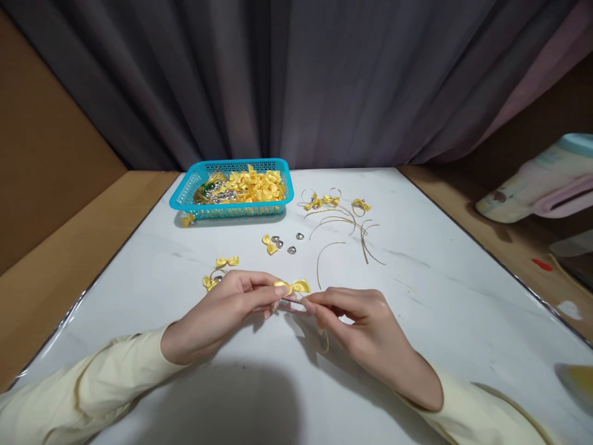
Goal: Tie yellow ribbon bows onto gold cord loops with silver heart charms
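Note:
Between thumb and fingers, my left hand (236, 303) pinches a yellow satin bow (299, 286) above the table. My right hand (359, 315) is closed just right of it, fingertips on a thin gold wire (326, 341) whose end curls down below them. A thin pinkish strip (293, 305) spans the gap between both hands' fingertips; its exact shape is unclear. Beyond the hands lie another yellow bow (269, 244) and silver heart beads (291, 250). Near my left wrist rest a bow (227, 261) and a bow with a wire ring (210, 282), partly hidden by the hand.
A blue basket (231, 211) of yellow bows, silver beads and gold wires stands at the back left. Curved wires (331, 244) and bows with rings (361, 205) lie at the back right of the white table (152, 284). A pastel tumbler (523, 185) is far right.

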Motion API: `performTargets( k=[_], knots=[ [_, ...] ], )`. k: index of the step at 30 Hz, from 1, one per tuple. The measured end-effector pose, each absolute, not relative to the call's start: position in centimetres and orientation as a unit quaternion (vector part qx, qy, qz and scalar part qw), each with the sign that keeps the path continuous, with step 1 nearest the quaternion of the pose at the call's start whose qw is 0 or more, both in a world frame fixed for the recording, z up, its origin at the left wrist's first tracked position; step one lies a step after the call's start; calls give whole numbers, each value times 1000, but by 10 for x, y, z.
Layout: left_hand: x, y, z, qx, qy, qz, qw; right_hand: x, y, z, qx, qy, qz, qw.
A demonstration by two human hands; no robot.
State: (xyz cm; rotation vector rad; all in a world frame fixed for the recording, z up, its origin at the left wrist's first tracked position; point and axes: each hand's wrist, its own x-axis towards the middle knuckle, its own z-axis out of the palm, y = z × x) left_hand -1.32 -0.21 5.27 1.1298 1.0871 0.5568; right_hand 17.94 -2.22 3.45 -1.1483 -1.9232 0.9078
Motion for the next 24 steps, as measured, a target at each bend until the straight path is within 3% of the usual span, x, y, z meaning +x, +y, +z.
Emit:
performTargets(
  k=[9, 24],
  knots=[
    [-12, 0, 55, 518, 484, 233, 666, 180, -25, 34, -425, -766, 337, 346],
    [-5, -6, 49, 636, 550, 205, 501, 178, -21, 27, -435, -765, 350, 321]
  ],
)
